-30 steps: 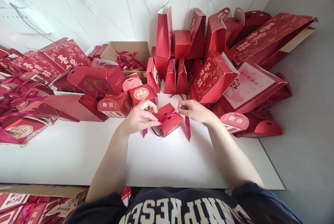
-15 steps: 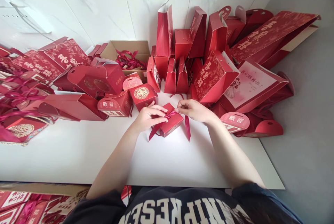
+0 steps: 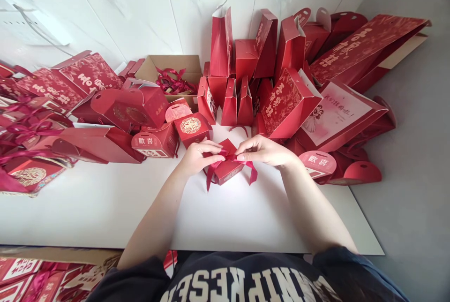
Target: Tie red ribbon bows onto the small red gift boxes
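A small red gift box (image 3: 230,174) lies on the white table in front of me, with a dark red ribbon (image 3: 251,173) across its top. The ribbon is gathered at the middle of the box, and its two tails hang down at the left and right sides. My left hand (image 3: 203,155) pinches the ribbon from the left, thumb and fingertips together. From the right, my right hand (image 3: 258,150) pinches another part of it close to the middle. The fingers partly hide the knot or loop between them.
Red gift boxes (image 3: 154,140) and bags crowd the left and back of the white table (image 3: 239,222). More stand at the right, among them a bag with a pink panel (image 3: 339,112). A cardboard box (image 3: 144,68) behind holds loose ribbons (image 3: 176,80). A grey wall (image 3: 418,161) bounds the right.
Both hands have shifted slightly, and the right thumb now reaches in to the ribbon's middle. The ribbon tails have moved, the left one swinging a little toward the box.
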Available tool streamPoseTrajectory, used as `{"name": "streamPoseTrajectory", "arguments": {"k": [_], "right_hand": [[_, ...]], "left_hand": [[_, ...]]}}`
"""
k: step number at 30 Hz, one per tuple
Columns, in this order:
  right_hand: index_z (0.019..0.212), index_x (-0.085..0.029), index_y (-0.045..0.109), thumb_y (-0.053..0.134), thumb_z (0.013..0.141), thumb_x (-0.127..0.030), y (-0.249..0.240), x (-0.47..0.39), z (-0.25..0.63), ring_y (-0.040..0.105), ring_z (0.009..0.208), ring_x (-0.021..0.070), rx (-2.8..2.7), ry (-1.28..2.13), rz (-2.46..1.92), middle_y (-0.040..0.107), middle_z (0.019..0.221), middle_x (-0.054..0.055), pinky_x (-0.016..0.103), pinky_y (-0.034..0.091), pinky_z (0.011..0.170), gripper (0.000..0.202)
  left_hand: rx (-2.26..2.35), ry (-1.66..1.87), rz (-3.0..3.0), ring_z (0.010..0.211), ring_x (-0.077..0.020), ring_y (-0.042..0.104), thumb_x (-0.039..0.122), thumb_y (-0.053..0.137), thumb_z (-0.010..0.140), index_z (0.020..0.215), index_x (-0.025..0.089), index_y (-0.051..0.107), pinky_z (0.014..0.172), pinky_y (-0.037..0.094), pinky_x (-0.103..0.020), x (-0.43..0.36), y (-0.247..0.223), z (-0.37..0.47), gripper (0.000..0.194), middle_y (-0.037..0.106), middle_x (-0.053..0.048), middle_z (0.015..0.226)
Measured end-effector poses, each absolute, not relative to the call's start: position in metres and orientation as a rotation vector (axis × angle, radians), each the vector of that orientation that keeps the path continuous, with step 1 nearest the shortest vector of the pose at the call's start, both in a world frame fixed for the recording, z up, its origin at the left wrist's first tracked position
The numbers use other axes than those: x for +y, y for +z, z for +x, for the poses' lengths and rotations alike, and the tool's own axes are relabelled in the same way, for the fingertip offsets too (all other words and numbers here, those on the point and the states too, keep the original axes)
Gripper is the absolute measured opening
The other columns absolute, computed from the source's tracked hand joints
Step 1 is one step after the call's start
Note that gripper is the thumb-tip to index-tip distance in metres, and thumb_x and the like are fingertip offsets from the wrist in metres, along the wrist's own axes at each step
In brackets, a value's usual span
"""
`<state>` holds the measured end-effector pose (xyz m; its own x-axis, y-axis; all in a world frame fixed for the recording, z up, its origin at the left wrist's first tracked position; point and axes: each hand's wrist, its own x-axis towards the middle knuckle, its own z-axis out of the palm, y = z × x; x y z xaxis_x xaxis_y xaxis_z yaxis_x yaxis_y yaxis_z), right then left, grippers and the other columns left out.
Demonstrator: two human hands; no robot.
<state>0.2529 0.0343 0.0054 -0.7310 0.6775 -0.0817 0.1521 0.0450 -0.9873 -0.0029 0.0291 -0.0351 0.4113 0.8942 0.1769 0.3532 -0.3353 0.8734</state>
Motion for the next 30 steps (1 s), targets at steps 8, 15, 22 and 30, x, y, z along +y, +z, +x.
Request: {"name": "streamPoseTrajectory", "arguments": {"k": [8,15,22,30], "right_hand": [[0.108,-0.02,0.073,0.057,0.093,-0.031,0.003,0.03,0.234,0.063,0.092,0.0188,-2.109,1.381,-0.683,0.071,0.102,0.006,0.032,0.049,0.084,0.024],[0.111,-0.022,0.07,0.052,0.095,-0.019,-0.005,0.027,0.225,0.062,0.087,0.0181,-2.244,1.05,-0.667,0.07,0.1,0.005,0.033,0.048,0.082,0.025],[0.108,-0.022,0.064,0.054,0.092,-0.012,-0.006,0.023,0.223,0.059,0.075,0.0137,-2.274,0.91,-0.718,0.067,0.093,0.002,0.027,0.047,0.072,0.022],[0.095,-0.021,0.066,0.061,0.087,-0.015,-0.002,0.024,0.23,0.059,0.071,0.0126,-2.213,0.962,-0.939,0.066,0.081,-0.002,0.025,0.045,0.069,0.012]], "left_hand": [[1.026,0.785,1.918,0.103,-0.0236,0.064,0.034,0.075,0.078,0.096,0.022,0.078,0.104,0.043,-0.039,0.025,-0.027,-0.002,0.022,0.073,-0.007,0.105],[0.997,0.753,1.892,0.103,-0.0221,0.063,0.031,0.074,0.079,0.095,0.021,0.076,0.095,0.049,-0.035,0.02,-0.021,-0.001,0.019,0.07,-0.006,0.103],[1.054,0.81,1.823,0.098,-0.0199,0.065,0.037,0.072,0.081,0.091,0.021,0.077,0.094,0.051,-0.033,0.02,-0.025,0.003,0.019,0.068,-0.005,0.099],[1.037,0.848,1.821,0.094,-0.0193,0.066,0.037,0.072,0.082,0.094,0.023,0.079,0.092,0.053,-0.033,0.024,-0.034,0.001,0.02,0.068,-0.007,0.103]]}}
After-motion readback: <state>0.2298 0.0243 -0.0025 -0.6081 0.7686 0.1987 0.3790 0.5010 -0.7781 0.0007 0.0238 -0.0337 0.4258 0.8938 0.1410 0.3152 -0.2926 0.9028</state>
